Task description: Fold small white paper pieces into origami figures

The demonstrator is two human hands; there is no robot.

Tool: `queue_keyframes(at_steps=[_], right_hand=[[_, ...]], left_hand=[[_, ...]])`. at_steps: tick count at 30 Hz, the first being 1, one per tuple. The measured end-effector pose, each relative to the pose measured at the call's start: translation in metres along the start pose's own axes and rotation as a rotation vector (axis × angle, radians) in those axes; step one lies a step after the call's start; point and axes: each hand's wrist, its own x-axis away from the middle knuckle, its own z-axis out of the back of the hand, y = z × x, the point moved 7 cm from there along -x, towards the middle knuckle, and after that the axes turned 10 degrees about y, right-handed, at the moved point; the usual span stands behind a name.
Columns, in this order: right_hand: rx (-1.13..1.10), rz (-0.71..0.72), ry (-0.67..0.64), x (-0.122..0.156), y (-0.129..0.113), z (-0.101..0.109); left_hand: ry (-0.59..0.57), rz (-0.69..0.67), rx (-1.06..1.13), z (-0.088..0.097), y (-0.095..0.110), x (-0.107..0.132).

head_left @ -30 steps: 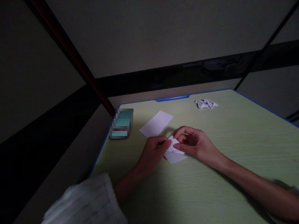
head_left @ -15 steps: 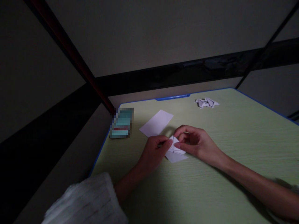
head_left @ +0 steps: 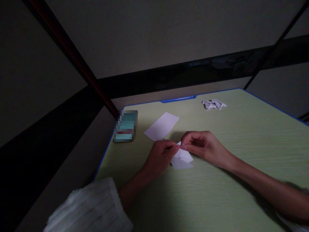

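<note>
A partly folded piece of white paper [head_left: 183,157] is held just above the table, its top coming to a point and its lower flaps spread. My left hand [head_left: 161,156] pinches its upper left edge between thumb and fingers. On the other side, my right hand [head_left: 205,145] pinches near the top point, thumb and fingertips closed on the paper. The two thumb tips almost meet there and cover part of the folds. Behind my left hand lies a flat white paper sheet [head_left: 162,125].
Folded paper figures [head_left: 214,104] lie together at the back right of the pale green table [head_left: 241,141]. A pixelated phone-like object [head_left: 126,126] rests at the left edge. A blue handle-like strip [head_left: 178,99] runs along the back edge, near the wall panels.
My right thumb has moved from the paper's middle up to its top point, uncovering more of the right flap. My left hand keeps its pinch with little movement.
</note>
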Motion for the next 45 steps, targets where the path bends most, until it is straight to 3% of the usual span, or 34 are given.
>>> queue_keyframes(at_steps=[16,29,38,45], right_hand=[[0.244,0.166,0.085,0.005,-0.007,0.002],[0.368,0.254,0.117,0.007,-0.017,0.002],[0.377,0.248,0.125,0.007,-0.014,0.000],[0.291,0.156,0.121,0.007,-0.008,0.000]], left_hand=[[-0.013,-0.035,-0.014,0.001,-0.001,-0.001],[-0.052,0.043,-0.009,-0.002,-0.004,0.001],[-0.048,0.086,-0.088,-0.002,-0.007,0.001],[-0.043,0.096,-0.109,-0.002,-0.009,0.000]])
